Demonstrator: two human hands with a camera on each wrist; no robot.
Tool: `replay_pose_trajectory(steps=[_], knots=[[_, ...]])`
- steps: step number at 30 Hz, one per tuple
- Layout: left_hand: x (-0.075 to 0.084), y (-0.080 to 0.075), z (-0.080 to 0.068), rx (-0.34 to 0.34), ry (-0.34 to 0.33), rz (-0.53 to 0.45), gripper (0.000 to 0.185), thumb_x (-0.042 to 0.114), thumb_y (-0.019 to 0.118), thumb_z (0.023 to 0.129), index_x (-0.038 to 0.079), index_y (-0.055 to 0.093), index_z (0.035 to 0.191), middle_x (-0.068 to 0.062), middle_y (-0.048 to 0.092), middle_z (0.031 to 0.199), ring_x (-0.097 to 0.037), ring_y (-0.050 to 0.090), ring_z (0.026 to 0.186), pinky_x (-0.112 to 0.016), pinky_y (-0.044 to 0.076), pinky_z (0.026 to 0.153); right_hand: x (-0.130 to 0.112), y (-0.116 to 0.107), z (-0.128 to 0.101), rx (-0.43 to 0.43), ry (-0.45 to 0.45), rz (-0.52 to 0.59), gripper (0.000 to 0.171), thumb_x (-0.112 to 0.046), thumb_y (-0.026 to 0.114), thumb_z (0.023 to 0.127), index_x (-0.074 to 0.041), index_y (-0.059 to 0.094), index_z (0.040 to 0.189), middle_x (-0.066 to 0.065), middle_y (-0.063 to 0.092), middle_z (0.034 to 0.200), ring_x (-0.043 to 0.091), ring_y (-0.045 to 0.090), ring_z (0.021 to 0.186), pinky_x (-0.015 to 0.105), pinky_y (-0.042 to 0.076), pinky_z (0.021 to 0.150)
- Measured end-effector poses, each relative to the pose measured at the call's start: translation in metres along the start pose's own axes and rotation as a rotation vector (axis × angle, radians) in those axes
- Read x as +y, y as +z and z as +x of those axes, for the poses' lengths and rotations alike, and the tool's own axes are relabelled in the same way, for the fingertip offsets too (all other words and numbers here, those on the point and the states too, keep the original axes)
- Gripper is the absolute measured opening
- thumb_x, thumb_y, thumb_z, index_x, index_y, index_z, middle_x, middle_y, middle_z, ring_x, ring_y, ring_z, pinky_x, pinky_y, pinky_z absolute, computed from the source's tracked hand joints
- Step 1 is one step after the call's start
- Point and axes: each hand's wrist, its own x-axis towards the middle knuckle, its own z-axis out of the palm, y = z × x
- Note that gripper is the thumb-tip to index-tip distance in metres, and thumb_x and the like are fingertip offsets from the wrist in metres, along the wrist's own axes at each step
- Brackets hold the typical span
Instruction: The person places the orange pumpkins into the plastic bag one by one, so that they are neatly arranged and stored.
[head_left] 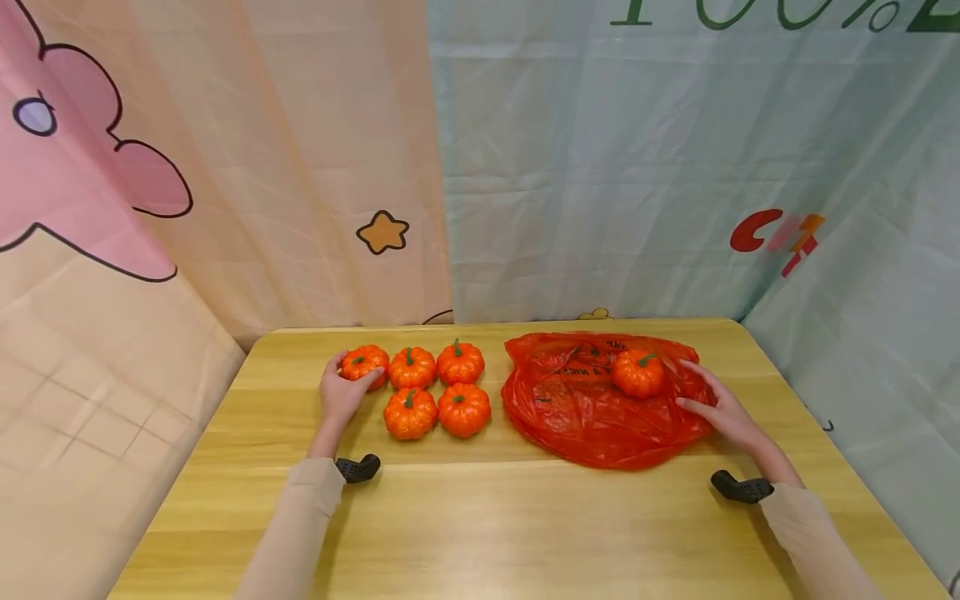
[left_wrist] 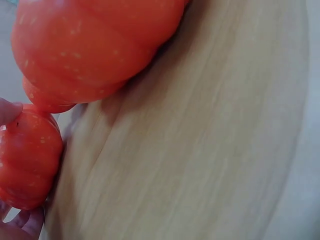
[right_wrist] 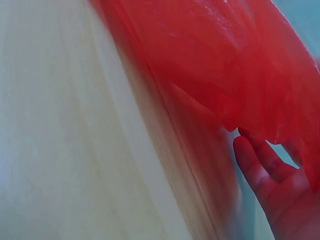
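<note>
Small orange plastic pumpkin (head_left: pixel 365 365), the far-left one of a cluster of five, is gripped by the left hand (head_left: pixel 341 398), whose fingers and thumb are curled round it; in the left wrist view it (left_wrist: pixel 27 162) is seen pinched between fingertips, with a neighbouring pumpkin (left_wrist: pixel 95 45) just beside it. The cluster is set on the pale wooden worktop (head_left: pixel 480 517), left of centre. A crumpled red plastic bag (head_left: pixel 585 408) is spread to the right, and a sixth orange pumpkin (head_left: pixel 638 373) is seen at its far part. The right hand (head_left: pixel 723 410) is laid on the bag's right edge, fingers (right_wrist: pixel 255 167) straight and spread, its grip unclosed.
</note>
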Motion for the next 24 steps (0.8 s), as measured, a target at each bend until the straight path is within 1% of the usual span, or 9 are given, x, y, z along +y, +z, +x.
replay_pose_trajectory(steps=[3,5,7,10,12,13,16,19,24], knots=[[0.001,0.0,-0.004,0.015,-0.008,-0.014,0.082,0.023,0.078,0.08,0.001,0.033,0.145,-0.023,0.039,0.146,-0.037,0.041,0.133,-0.047,0.035,0.112,-0.001,0.0,0.002,-0.002,-0.009,0.008,0.065,-0.019,0.057,0.096,-0.01,0.023,0.151,0.028,0.023,0.148,-0.007,0.033,0.114,0.001,0.034,0.084],[0.001,0.0,-0.005,0.022,-0.008,-0.022,0.082,0.022,0.078,0.08,0.0,0.033,0.145,-0.023,0.039,0.146,-0.037,0.041,0.133,-0.047,0.035,0.112,-0.002,0.0,0.003,0.001,-0.013,0.008,0.066,-0.018,0.057,0.096,-0.009,0.023,0.151,0.029,0.023,0.148,-0.01,0.031,0.112,0.0,0.034,0.084],[0.002,0.0,-0.006,0.032,-0.008,-0.032,0.081,0.022,0.078,0.079,0.0,0.035,0.144,-0.023,0.039,0.146,-0.037,0.042,0.133,-0.047,0.035,0.112,-0.002,-0.001,0.003,-0.003,-0.005,0.001,0.066,-0.019,0.057,0.096,-0.009,0.022,0.152,0.029,0.022,0.148,-0.003,0.033,0.116,0.0,0.034,0.083],[0.002,-0.001,-0.008,0.044,-0.002,-0.036,0.08,0.019,0.078,0.079,-0.002,0.036,0.143,-0.024,0.04,0.145,-0.037,0.042,0.132,-0.046,0.034,0.112,-0.003,-0.001,0.002,-0.009,0.01,-0.007,0.067,-0.019,0.057,0.096,-0.009,0.021,0.152,0.029,0.022,0.15,0.022,0.035,0.125,0.0,0.033,0.082],[0.003,0.0,-0.008,0.047,0.001,-0.037,0.08,0.017,0.078,0.078,-0.002,0.036,0.143,-0.025,0.041,0.144,-0.037,0.042,0.132,-0.046,0.034,0.112,-0.003,-0.001,0.001,-0.012,0.018,-0.011,0.068,-0.019,0.057,0.096,-0.008,0.02,0.152,0.029,0.021,0.151,0.038,0.03,0.127,0.0,0.032,0.082],[0.003,0.0,-0.009,0.046,0.002,-0.039,0.08,0.016,0.078,0.078,-0.002,0.035,0.143,-0.025,0.041,0.144,-0.038,0.042,0.132,-0.047,0.034,0.113,-0.003,-0.002,0.001,-0.013,0.021,-0.012,0.068,-0.019,0.057,0.096,-0.008,0.02,0.152,0.029,0.02,0.151,0.043,0.028,0.127,0.0,0.032,0.082],[0.003,0.0,-0.01,0.051,-0.001,-0.042,0.08,0.016,0.078,0.078,-0.002,0.036,0.143,-0.025,0.04,0.145,-0.038,0.042,0.132,-0.046,0.034,0.112,-0.003,-0.002,0.001,-0.016,0.026,-0.008,0.068,-0.02,0.057,0.097,-0.009,0.019,0.152,0.029,0.019,0.152,0.046,0.025,0.129,0.001,0.032,0.082],[0.003,0.0,-0.011,0.065,0.004,-0.051,0.08,0.016,0.079,0.077,-0.002,0.036,0.143,-0.025,0.04,0.145,-0.038,0.042,0.131,-0.046,0.035,0.112,-0.002,-0.002,0.002,-0.017,0.025,-0.007,0.068,-0.021,0.056,0.097,-0.01,0.019,0.153,0.029,0.019,0.152,0.046,0.025,0.13,0.001,0.032,0.081],[-0.001,0.002,-0.016,0.101,0.033,-0.054,0.079,0.017,0.08,0.076,-0.002,0.039,0.141,-0.025,0.042,0.142,-0.039,0.044,0.129,-0.047,0.036,0.111,-0.002,-0.001,0.001,-0.006,0.011,-0.009,0.066,-0.021,0.056,0.097,-0.011,0.021,0.152,0.029,0.021,0.151,0.034,0.03,0.127,-0.001,0.032,0.083]])
